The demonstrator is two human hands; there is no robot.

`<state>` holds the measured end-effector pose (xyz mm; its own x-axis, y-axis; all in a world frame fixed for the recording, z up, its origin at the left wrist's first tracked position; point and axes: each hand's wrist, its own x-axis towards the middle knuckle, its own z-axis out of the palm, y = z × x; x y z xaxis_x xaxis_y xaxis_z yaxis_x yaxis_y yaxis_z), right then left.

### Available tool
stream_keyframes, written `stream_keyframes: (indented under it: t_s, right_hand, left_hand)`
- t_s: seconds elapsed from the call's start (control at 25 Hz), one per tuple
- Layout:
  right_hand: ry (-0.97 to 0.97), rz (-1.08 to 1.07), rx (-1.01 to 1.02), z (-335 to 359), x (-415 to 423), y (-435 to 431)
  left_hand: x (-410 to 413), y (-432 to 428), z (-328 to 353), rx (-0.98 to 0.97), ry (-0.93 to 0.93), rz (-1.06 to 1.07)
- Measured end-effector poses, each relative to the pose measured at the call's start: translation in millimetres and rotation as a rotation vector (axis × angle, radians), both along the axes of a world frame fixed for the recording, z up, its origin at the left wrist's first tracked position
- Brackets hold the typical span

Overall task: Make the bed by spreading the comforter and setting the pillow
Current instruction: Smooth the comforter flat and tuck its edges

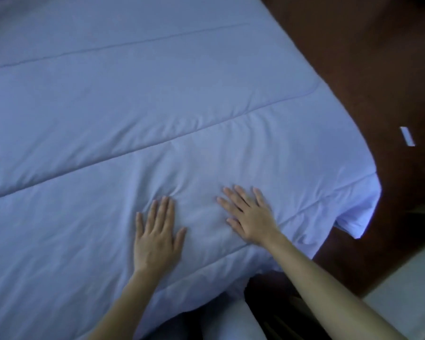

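A pale blue quilted comforter (138, 114) lies spread over the bed and fills most of the view. Its near right corner hangs over the bed's edge. My left hand (157, 234) lies flat on it, palm down, fingers apart, near the front edge. My right hand (249, 213) rests flat beside it, a little further right, fingers spread and pointing up-left. Small wrinkles gather in the fabric between and just above the two hands. No pillow is in view.
Dark reddish-brown floor (353, 69) runs along the right side of the bed. A small white strip (407, 136) lies on it. A pale surface (402, 290) shows at the bottom right, and white fabric (231, 322) below the comforter's edge.
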<state>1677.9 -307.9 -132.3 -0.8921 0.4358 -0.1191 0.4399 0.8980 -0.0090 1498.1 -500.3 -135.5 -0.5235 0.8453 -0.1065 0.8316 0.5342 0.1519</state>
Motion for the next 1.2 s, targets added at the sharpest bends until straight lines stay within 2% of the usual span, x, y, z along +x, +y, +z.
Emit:
stream_keyframes:
  t_s: [0.12, 0.16, 0.28, 0.56, 0.64, 0.72, 0.8, 0.92, 1.04, 1.2]
  right_hand:
    - [0.053, -0.352, -0.032, -3, 44, 67]
    - [0.035, -0.397, -0.017, -3, 60, 91]
    - [0.053, -0.370, 0.008, -11, 103, 155]
    - [0.178, -0.526, -0.124, -21, 192, 292]
    - [0.257, -0.738, -0.272, -26, 213, 339]
    - [0.296, -0.991, -0.599, -28, 223, 385]
    - [0.203, -1.178, -0.772, -24, 230, 418]
    - [0.146, -1.222, -0.725, -17, 244, 429]
    - [0.147, -1.119, -0.586, -1, 247, 437]
    - [0.364, -0.935, -0.304, 40, 268, 458]
  left_hand:
    - [1, 17, -1, -0.041, 0.008, 0.091]
    - [8, 31, 0, -0.047, -0.003, 0.123]
    - [43, 84, 0, -0.042, -0.010, 0.162]
    - [186, 253, -2, -0.073, -0.010, -0.035]
    - [201, 292, -4, -0.054, 0.012, 0.065]
    - [202, 307, -7, -0.050, 0.035, 0.143]
    - [201, 307, -9, -0.048, 0.062, 0.152]
    - [204, 307, -10, -0.029, 0.072, 0.169]
    - [206, 307, -13, 0.022, 0.091, 0.193]
    - [218, 311, -9, 0.080, 0.077, 0.220]
